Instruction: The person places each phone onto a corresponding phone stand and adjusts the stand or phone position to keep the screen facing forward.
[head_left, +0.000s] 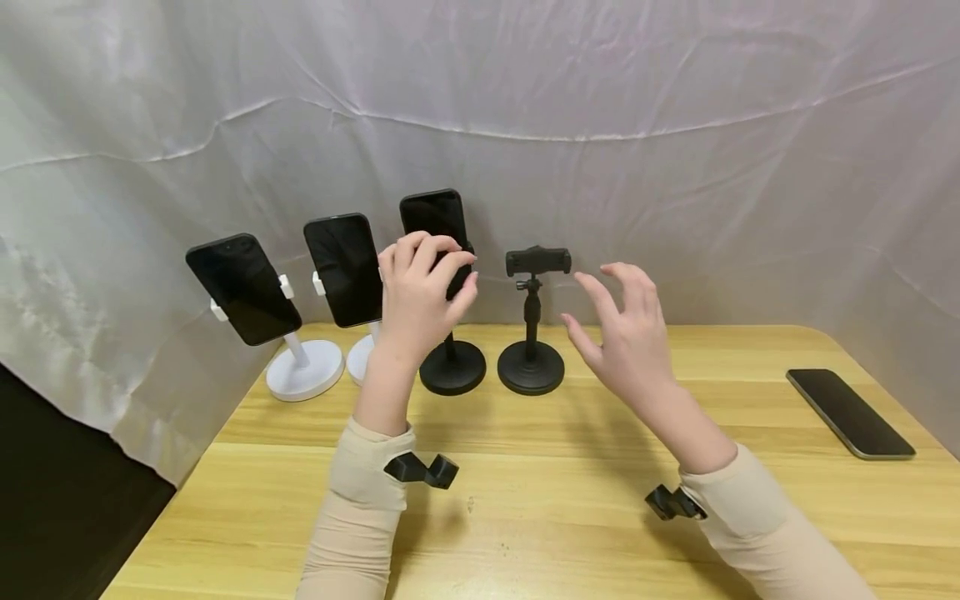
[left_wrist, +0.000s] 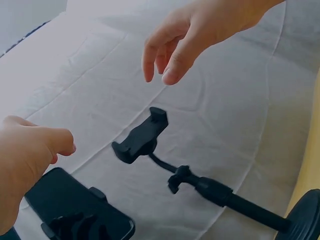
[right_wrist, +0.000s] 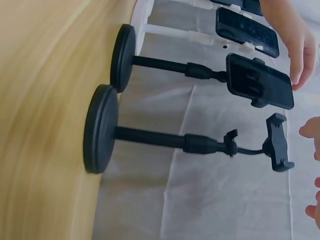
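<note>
My left hand (head_left: 422,292) hovers before a black phone (head_left: 433,213) clamped in a black phone stand (head_left: 453,369). Its fingers are bent loosely and nothing shows in its grasp; they hide part of that phone. To the right, a second black phone stand (head_left: 531,371) has an unfilled clamp (head_left: 538,261), turned sideways. My right hand (head_left: 628,337) is just right of this clamp, thumb and fingers spread apart, holding nothing. In the left wrist view the clamp (left_wrist: 142,135) lies between the left hand (left_wrist: 30,160) and the right hand (left_wrist: 200,35), touched by neither.
Two white phone stands (head_left: 306,371) on the left hold black phones (head_left: 246,290), the second partly behind my left arm. Another dark phone (head_left: 850,414) lies flat at the right of the wooden table (head_left: 525,517). A pale curtain (head_left: 675,183) hangs behind.
</note>
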